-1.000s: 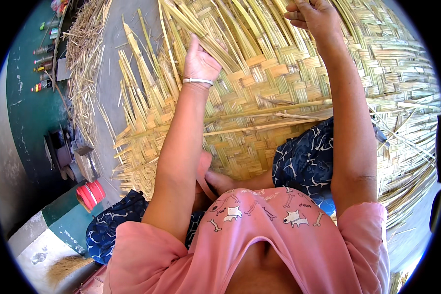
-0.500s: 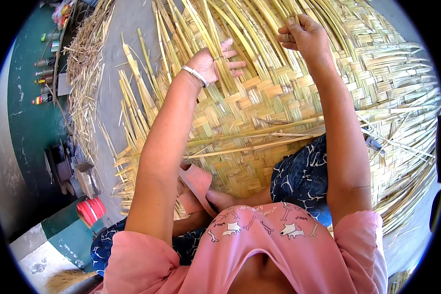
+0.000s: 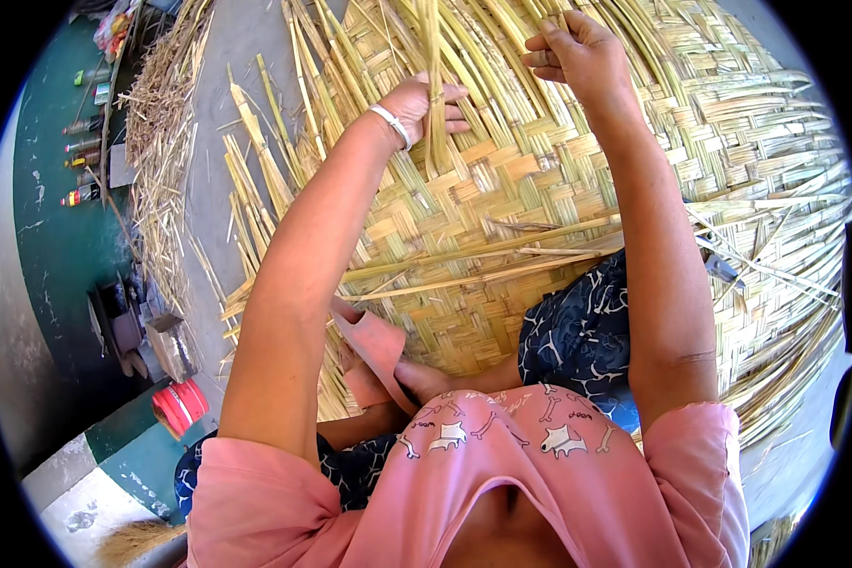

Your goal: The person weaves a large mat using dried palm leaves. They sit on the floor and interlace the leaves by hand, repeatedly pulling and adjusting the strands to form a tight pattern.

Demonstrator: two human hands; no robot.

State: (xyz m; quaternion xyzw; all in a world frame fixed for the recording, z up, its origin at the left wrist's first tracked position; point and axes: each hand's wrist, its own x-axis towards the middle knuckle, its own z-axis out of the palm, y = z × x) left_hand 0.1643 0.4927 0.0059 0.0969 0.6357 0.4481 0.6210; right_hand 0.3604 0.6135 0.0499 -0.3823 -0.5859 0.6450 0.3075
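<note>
A large mat woven from flat yellow-green reed strips (image 3: 483,189) spreads in front of me, with long unwoven strips fanning out from its far edge. My left hand (image 3: 420,109), a white bangle at its wrist, is at a raised bundle of reed strips (image 3: 434,66). Its fingers pass behind the bundle and their tips show on the right side. Farther right, my right hand (image 3: 577,55) pinches a reed strip (image 3: 555,17) between thumb and fingers near the top of the view. Its remaining fingers are curled.
Loose long strips (image 3: 502,263) lie across the mat near my knees. A pink slipper (image 3: 374,341) is on my foot at the near edge. Dry reed scraps (image 3: 166,133) are heaped at left, beside bottles (image 3: 83,194) and a red container (image 3: 179,407).
My left hand has turned and its spread fingers have drawn closer around the bundle. The bundle now stands straighter, its top swung right. My right hand has shifted slightly left and up, still pinching.
</note>
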